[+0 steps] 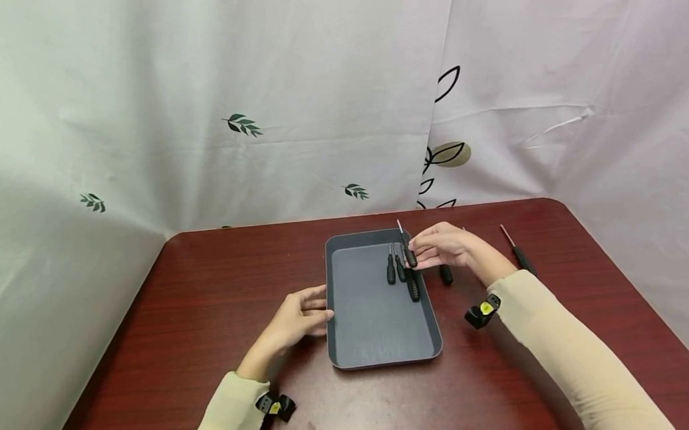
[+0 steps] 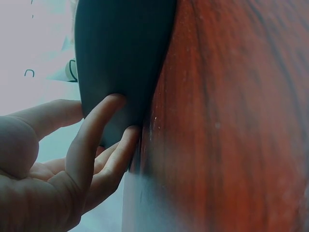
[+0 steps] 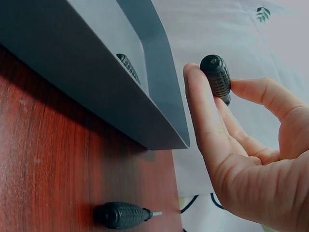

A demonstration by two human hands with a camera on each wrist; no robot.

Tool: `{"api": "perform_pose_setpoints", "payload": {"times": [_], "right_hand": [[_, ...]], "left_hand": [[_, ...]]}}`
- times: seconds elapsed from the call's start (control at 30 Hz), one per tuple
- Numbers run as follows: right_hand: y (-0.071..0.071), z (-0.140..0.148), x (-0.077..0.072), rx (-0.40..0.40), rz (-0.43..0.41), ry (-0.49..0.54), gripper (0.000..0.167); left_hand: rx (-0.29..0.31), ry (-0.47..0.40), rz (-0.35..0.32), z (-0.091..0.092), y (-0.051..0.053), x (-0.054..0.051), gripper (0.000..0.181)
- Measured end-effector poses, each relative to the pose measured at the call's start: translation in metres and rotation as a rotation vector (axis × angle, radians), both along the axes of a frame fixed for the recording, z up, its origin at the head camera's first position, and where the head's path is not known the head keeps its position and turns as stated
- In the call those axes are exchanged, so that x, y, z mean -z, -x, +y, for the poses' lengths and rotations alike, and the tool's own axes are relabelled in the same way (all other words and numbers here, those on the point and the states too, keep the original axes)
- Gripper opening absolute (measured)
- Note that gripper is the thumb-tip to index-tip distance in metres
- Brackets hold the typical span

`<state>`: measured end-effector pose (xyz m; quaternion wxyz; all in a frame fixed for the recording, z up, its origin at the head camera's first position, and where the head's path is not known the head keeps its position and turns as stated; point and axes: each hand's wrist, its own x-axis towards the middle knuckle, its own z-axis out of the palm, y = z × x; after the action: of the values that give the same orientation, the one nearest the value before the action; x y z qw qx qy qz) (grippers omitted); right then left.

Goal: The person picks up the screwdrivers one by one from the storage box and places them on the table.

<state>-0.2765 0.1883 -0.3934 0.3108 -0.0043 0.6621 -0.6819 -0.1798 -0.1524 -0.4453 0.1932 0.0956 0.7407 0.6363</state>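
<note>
A grey rectangular tray [image 1: 383, 332] lies on the table. My left hand [image 1: 294, 320] is at its left side, fingertips touching the outer wall [image 2: 125, 43]. Above the tray's far right corner, my right hand [image 1: 445, 246] pinches a black-handled screwdriver [image 3: 217, 77] between thumb and fingers, its thin shaft pointing away and up. Inside the tray, below that hand, lie a small black screwdriver [image 1: 390, 270], a second one [image 1: 400, 271] beside it, and a thicker-handled screwdriver [image 1: 412, 287] whose shaft is hidden.
Right of the tray, a black screwdriver [image 3: 123, 215] lies on the dark red table [image 1: 234, 263], partly hidden by my right hand in the head view. Farther right is another screwdriver [image 1: 524, 260]. A white patterned cloth [image 1: 312, 97] hangs behind the table.
</note>
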Motion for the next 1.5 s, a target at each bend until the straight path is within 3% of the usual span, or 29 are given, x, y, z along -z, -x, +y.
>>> {"api": "perform_pose_setpoints", "payload": {"times": [0.3, 0.53, 1.5], "right_hand": [[0.000, 0.006, -0.003, -0.001, 0.004, 0.005, 0.019], [0.000, 0.014, -0.007, 0.009, 0.013, -0.006, 0.013], [-0.004, 0.065, -0.012, 0.014, 0.029, -0.044, 0.017]], "left_hand": [[0.009, -0.003, 0.003, -0.001, 0.001, 0.002, 0.062], [0.007, -0.006, 0.004, -0.001, 0.001, 0.001, 0.062], [0.007, -0.013, -0.003, -0.001, -0.001, 0.000, 0.062]]}}
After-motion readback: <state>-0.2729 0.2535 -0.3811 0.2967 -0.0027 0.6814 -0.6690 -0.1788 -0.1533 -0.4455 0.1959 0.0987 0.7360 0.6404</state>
